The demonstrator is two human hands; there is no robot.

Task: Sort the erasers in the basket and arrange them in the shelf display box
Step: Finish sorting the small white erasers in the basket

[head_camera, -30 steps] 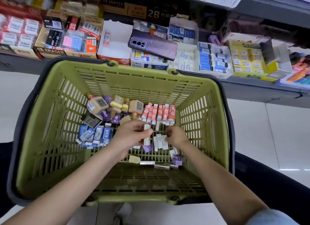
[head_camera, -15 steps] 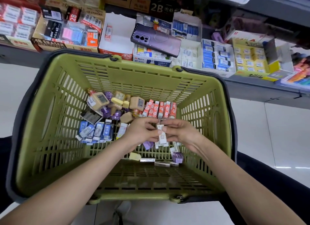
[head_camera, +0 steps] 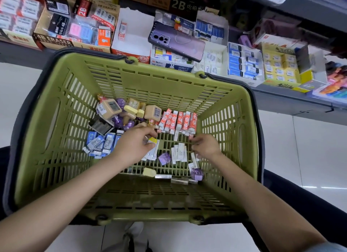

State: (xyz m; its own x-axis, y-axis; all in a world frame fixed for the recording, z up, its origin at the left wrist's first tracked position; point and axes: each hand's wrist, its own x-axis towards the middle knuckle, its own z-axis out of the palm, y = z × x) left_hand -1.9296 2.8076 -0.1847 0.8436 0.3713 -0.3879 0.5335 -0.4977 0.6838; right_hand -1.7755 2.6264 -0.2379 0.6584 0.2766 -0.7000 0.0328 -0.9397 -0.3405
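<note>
Bare hands (head_camera: 134,147), pale blue sleeve (head_camera: 335,248), dark trousers (head_camera: 296,191), light shoe (head_camera: 134,231)

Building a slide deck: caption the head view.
Left hand and right hand sort erasers in a green basket below shelf display boxes.

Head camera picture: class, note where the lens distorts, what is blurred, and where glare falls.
Head view: the wide lens bows the basket rim and the shelf edge; the right hand looks slightly blurred; glare streaks lie on the floor tiles at right.
</note>
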